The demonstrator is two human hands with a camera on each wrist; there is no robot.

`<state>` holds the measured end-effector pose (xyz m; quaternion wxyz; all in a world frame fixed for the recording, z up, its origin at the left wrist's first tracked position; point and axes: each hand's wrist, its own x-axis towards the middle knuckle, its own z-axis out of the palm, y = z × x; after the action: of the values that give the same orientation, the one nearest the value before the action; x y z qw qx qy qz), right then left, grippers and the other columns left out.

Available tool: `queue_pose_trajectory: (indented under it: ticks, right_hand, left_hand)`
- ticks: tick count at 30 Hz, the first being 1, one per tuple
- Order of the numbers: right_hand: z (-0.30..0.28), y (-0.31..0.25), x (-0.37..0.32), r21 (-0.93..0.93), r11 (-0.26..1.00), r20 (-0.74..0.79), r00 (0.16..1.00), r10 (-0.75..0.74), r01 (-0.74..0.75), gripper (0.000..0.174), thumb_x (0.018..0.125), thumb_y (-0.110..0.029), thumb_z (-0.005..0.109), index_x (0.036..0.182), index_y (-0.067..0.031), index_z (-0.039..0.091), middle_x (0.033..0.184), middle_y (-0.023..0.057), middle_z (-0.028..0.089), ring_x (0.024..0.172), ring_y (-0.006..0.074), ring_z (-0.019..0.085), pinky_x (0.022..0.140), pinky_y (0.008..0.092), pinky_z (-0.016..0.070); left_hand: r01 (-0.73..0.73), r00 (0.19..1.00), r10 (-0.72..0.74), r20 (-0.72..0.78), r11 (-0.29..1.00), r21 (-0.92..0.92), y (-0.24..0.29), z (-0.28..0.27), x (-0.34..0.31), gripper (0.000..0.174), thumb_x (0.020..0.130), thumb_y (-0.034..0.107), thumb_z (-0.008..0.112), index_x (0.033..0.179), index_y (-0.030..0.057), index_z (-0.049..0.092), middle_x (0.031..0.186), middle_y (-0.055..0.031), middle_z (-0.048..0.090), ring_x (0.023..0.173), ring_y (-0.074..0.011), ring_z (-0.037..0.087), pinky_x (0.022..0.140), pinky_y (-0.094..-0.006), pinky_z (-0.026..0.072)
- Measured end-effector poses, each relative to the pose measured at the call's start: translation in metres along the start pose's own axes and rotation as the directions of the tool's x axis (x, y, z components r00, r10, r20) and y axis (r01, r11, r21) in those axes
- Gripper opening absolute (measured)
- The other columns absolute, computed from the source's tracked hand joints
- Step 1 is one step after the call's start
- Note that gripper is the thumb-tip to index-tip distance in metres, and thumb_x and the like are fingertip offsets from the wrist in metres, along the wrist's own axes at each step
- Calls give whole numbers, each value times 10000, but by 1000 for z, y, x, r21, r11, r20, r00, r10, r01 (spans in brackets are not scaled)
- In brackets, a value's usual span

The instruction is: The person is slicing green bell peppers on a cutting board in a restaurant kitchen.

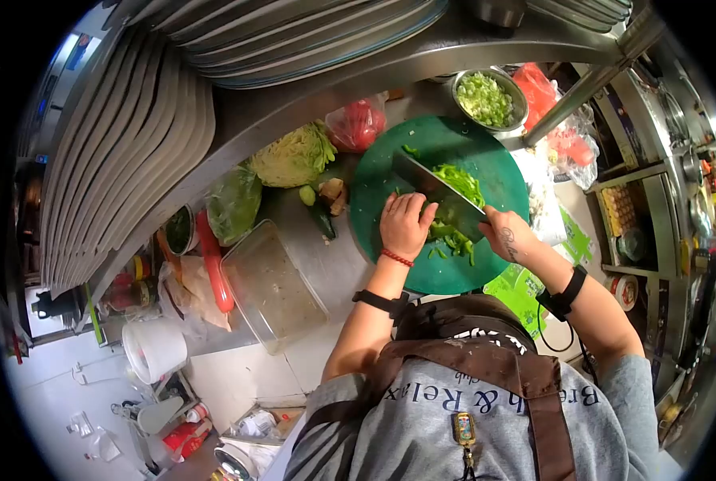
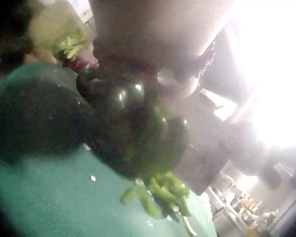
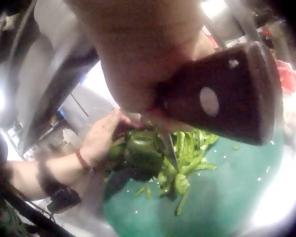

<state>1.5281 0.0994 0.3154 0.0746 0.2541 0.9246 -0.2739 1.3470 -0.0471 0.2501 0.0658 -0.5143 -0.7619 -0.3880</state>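
A round green cutting board [image 1: 486, 268] lies before the person. The left hand [image 1: 406, 228], with a red bead bracelet at its wrist, holds a green bell pepper [image 3: 143, 150] down on the board; from above the hand hides most of it. The right hand [image 1: 508, 234] grips the dark wooden handle [image 3: 217, 96] of a cleaver [image 1: 442, 188], its broad blade upright close beside the left fingertips. Cut pepper strips [image 1: 460, 183] lie along the blade's far side, with more pieces [image 2: 162, 195] near the pepper.
Beyond the board stands a metal bowl [image 1: 520, 112] of chopped greens. Left of it are a cut cabbage [image 1: 294, 156], a bag of red produce [image 1: 356, 124] and a clear plastic tub [image 1: 274, 284]. A steel shelf [image 1: 310, 104] stacked with plates overhangs the counter, its post [image 1: 570, 96] near the bowl.
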Motion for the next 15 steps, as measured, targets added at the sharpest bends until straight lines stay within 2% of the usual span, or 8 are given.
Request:
queue_pose_trajectory:
  ticks: [1,4,6,8,9,11,12,15]
  right_hand:
    - [-2,3,-4,22,1000,-14,1000,-4,4,197,911,-176,576,965,1,511,716,266,626,730,460,625,663,521,499]
    - [-11,-2,-13,63,998,-65,998,19,-15,172,907,-143,577,945,-1,488,698,278,610,711,469,613,645,532,490]
    - [-17,-12,-26,78,997,-85,996,31,-24,169,913,-141,566,960,-4,479,691,274,612,700,468,614,638,534,491]
    - [-12,-19,-34,52,995,-63,995,83,-79,162,928,-138,533,999,-11,463,701,273,620,709,470,620,647,543,494]
    - [-8,-27,-34,12,992,-38,992,124,-124,195,919,-135,556,1003,18,469,713,270,631,704,461,630,629,530,500]
    - [27,-14,-21,-63,995,18,997,78,-76,197,928,-157,541,1000,13,470,707,269,630,695,460,630,627,533,497]
    - [33,-18,-11,-78,997,9,1000,18,-17,205,928,-165,540,998,12,465,697,264,626,689,460,627,623,533,496]
    - [1,-22,-7,-91,996,109,994,20,-10,194,946,-165,482,1008,18,464,735,257,644,727,449,645,673,531,512]
  left_hand:
    - [38,998,-36,49,998,-46,-2,-5,-2,270,853,293,692,963,57,620,1065,-118,644,1005,-340,599,962,-489,423]
    - [-22,993,29,112,997,-69,6,-40,-18,390,807,315,732,1076,54,624,1229,-144,584,1129,-354,547,1014,-515,377]
    - [16,983,-8,184,999,-43,1,-35,-32,463,772,317,757,1125,53,615,1289,-152,541,1171,-360,514,1018,-504,378]
    - [24,985,-20,172,999,-22,-1,-26,-37,458,758,289,764,1126,61,612,1280,-137,545,1164,-342,520,1023,-484,376]
    - [28,986,-26,165,1000,-11,-1,-22,-37,457,751,275,767,1126,65,611,1276,-130,548,1160,-333,523,1025,-473,375]
    - [-11,985,6,174,1000,25,5,-20,-30,415,751,256,763,1093,70,618,1248,-117,561,1150,-318,530,1025,-463,374]
    - [-11,977,12,213,1000,-5,7,-22,-26,353,748,233,759,1033,74,624,1185,-104,583,1120,-307,547,1020,-457,370]
    - [-81,971,91,221,995,-54,-4,-17,-24,328,739,235,766,982,67,622,1134,-110,591,1087,-319,555,987,-468,399]
